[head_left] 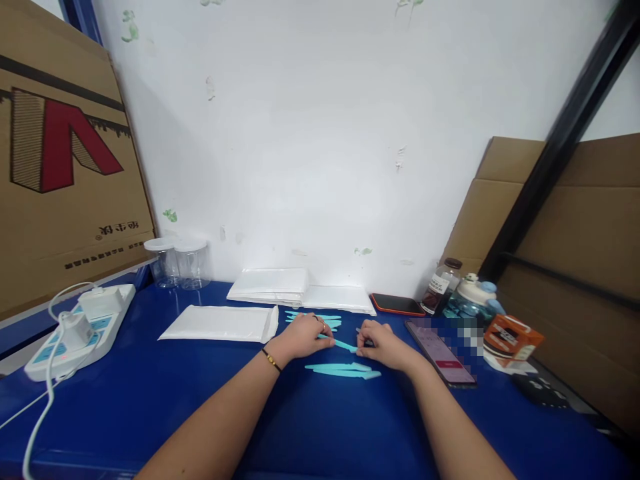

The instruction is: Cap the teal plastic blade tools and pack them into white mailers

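Between my hands is a slim turquoise eyebrow razor [344, 345], held level over the blue table. My left hand [301, 337] pinches its left end between thumb and fingers. The fingers of my right hand [379, 343] close on its wider right end, and a small greyish edge shows by them, too small to name. Two or so similar turquoise razors [340, 369] lie just in front of my hands. Behind my left hand several more turquoise razors [320, 320] are lined up, partly covered by its fingers.
A white padded envelope [215, 323] lies left, with stacked white envelopes [270, 285] along the wall. Two clear jars [193, 267] and a power strip [105, 333] stand farther left. Rightward are a phone [443, 353], another phone [397, 305], a bottle [440, 290] and an orange box [513, 339].
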`<state>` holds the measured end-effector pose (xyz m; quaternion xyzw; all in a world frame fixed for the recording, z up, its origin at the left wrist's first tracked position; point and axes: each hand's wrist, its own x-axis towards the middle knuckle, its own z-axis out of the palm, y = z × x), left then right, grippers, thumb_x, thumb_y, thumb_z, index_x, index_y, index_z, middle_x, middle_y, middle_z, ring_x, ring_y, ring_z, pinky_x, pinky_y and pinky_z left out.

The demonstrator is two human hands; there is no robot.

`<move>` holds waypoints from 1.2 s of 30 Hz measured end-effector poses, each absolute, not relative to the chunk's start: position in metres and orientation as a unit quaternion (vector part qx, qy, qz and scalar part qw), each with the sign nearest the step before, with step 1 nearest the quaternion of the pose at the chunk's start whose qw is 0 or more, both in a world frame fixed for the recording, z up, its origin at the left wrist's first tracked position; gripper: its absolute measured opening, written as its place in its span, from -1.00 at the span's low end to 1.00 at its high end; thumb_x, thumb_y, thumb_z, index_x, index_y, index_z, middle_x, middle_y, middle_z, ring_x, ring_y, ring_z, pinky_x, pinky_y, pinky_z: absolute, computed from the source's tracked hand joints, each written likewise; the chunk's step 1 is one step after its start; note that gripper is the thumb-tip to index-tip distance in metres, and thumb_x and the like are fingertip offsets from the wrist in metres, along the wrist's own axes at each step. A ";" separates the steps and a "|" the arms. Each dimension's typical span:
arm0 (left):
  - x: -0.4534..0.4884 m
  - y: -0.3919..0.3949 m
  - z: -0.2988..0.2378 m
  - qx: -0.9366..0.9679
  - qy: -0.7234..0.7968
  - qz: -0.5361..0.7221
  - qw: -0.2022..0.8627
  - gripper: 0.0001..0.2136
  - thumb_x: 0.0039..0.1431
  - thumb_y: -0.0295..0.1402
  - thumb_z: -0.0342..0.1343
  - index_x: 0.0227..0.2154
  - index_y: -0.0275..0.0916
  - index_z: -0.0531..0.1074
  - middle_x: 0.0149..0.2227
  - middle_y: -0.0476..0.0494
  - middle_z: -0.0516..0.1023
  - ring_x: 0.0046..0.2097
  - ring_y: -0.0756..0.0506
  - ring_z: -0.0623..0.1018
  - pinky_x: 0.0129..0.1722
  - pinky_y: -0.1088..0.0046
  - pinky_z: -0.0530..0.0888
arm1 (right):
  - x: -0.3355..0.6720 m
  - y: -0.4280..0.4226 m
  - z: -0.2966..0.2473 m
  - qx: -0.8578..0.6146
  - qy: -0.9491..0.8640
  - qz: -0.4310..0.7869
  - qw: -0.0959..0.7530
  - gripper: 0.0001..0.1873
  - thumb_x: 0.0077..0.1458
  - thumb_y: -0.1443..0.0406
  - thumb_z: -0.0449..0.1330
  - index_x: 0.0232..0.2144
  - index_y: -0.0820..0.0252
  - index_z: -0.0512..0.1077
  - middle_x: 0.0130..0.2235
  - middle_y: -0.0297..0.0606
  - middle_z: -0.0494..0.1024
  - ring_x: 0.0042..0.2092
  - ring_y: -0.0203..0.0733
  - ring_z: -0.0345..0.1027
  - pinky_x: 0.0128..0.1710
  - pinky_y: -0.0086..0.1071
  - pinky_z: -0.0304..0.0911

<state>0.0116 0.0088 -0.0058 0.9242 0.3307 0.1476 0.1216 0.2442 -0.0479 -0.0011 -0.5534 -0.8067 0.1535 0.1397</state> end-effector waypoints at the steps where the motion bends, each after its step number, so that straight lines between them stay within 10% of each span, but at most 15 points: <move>1: 0.014 0.008 -0.006 0.927 0.327 0.134 0.122 -0.78 0.16 -0.18 0.00 -0.32 -0.11 0.51 -0.27 -0.03 0.56 -0.16 -0.10 0.47 -0.10 0.40 0.23 | 0.244 -0.047 -0.001 -0.549 -0.808 0.151 0.152 -0.92 -0.01 0.26 0.21 -0.48 0.15 0.41 -0.29 -0.32 0.40 -0.16 -0.15 0.26 -0.13 -0.25 0.00; 12: -0.024 0.040 0.001 0.857 0.485 0.170 0.037 -0.81 0.08 -0.26 0.05 -0.29 -0.13 0.50 -0.21 -0.09 0.55 -0.08 -0.17 0.43 -0.09 0.31 0.23 | 0.279 -0.032 -0.007 -0.607 -0.739 0.093 0.276 -0.85 0.00 0.21 0.17 -0.42 0.15 0.46 -0.34 -0.30 0.36 -0.36 -0.25 0.26 -0.31 -0.36 0.16; 23: 0.013 0.000 -0.006 0.921 0.317 0.116 0.193 -0.77 0.00 -0.13 0.13 -0.35 -0.14 0.52 -0.41 0.01 0.55 -0.36 -0.02 0.48 -0.39 0.55 0.28 | 0.235 -0.051 -0.008 -0.508 -0.804 0.261 0.167 -0.89 -0.04 0.26 0.21 -0.47 0.19 0.41 -0.39 -0.35 0.36 -0.41 -0.33 0.20 -0.44 -0.48 0.11; 36: -0.020 0.035 0.000 0.866 0.464 0.172 0.069 -0.83 0.02 -0.31 0.10 -0.30 -0.14 0.51 -0.28 -0.06 0.55 -0.19 -0.11 0.49 -0.21 0.45 0.31 | 0.278 -0.038 -0.009 -0.597 -0.729 0.180 0.283 -0.80 -0.09 0.19 0.21 -0.43 0.21 0.42 -0.37 -0.30 0.45 -0.38 -0.26 0.25 -0.39 -0.42 0.14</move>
